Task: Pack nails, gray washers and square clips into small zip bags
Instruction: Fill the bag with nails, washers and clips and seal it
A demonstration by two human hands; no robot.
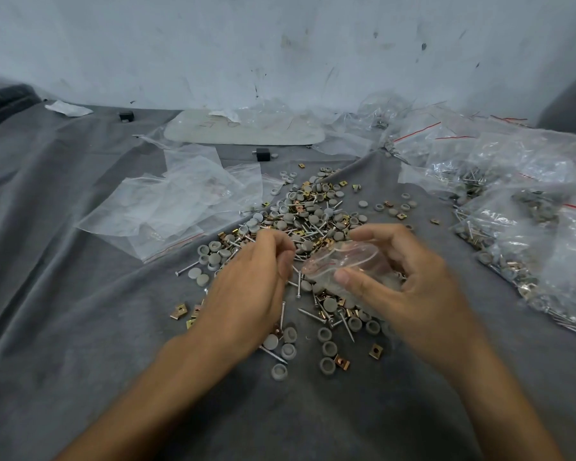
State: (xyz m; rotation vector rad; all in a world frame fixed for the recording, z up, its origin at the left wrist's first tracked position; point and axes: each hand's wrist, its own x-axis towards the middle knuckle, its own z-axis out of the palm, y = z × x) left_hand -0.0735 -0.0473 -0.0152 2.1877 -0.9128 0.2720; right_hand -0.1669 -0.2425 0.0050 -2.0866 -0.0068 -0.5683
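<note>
The right hand (409, 281) grips a small clear zip bag (343, 264), thumb and fingers pinching it so its mouth gapes toward the left hand (256, 281), whose fingers curl together at the bag's nine o'clock; what they pinch, I cannot tell. Beneath both lies the heap of gray washers (330, 304), nails (311, 316) and square clips (375, 351) on gray cloth (80, 327), empty bags (167, 207) at ten o'clock, filled bags (526, 227) at two.

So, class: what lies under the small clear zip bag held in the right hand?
Under the small clear zip bag in the right hand: loose nails, gray washers and brass square clips on gray cloth. Whatever sits beneath the palm is hidden.
</note>
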